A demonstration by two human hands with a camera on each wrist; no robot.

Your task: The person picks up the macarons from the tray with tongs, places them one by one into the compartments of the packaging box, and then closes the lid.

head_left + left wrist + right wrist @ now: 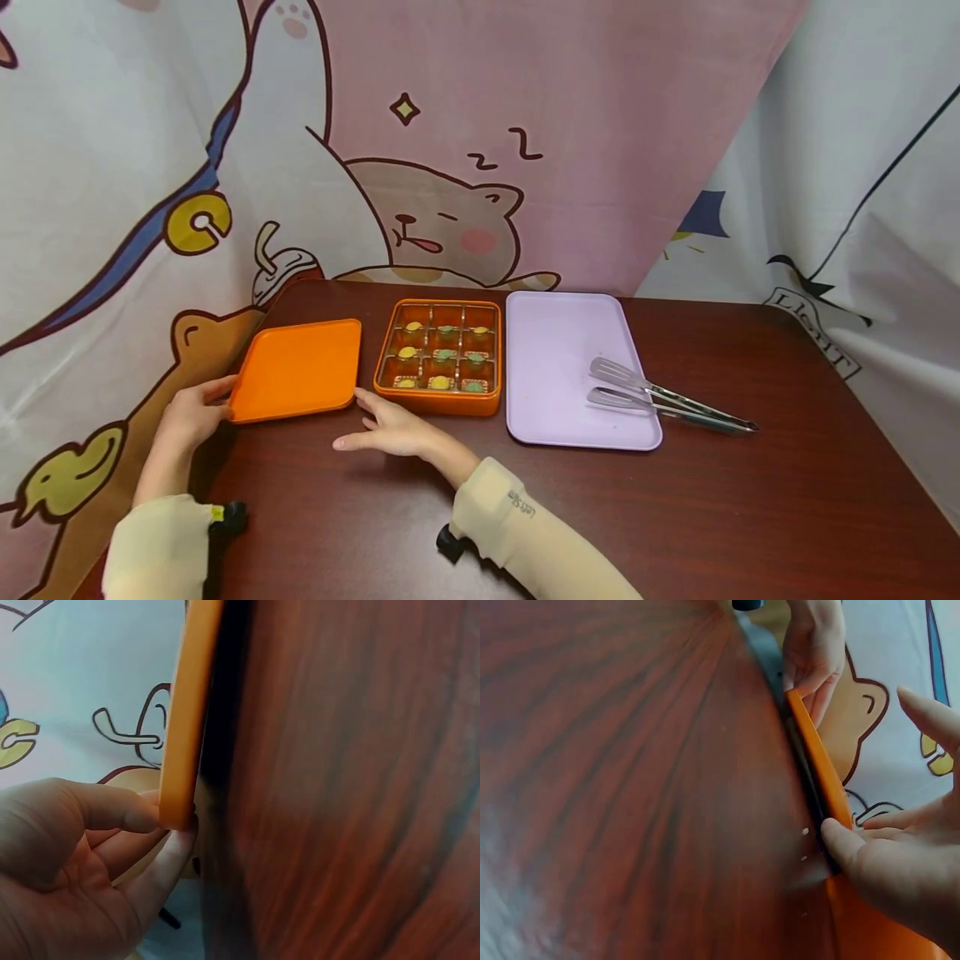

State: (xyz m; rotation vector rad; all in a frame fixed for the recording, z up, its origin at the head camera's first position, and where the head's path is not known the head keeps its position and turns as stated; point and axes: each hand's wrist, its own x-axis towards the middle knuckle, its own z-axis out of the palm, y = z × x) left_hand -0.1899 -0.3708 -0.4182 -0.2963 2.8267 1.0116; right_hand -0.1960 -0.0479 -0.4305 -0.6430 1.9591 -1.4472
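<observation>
A flat orange square lid (300, 367) lies at the table's left. My left hand (191, 415) pinches its near left corner between thumb and fingers, seen close up in the left wrist view, where the lid's edge (184, 727) stands between them. At the near right corner my right hand (397, 429) touches the lid with extended fingers, the thumb held apart. In the right wrist view a fingertip (838, 836) meets the lid's edge (821, 761). Just right of the lid stands an orange box (438, 403) with clear compartments holding small yellow and green pieces.
A pale purple tray (558, 367) lies right of the box. Metal tongs (667, 402) rest with their heads on it and their joined end on the dark wooden table (750, 517). A printed cartoon curtain (600, 150) hangs behind and along the left side.
</observation>
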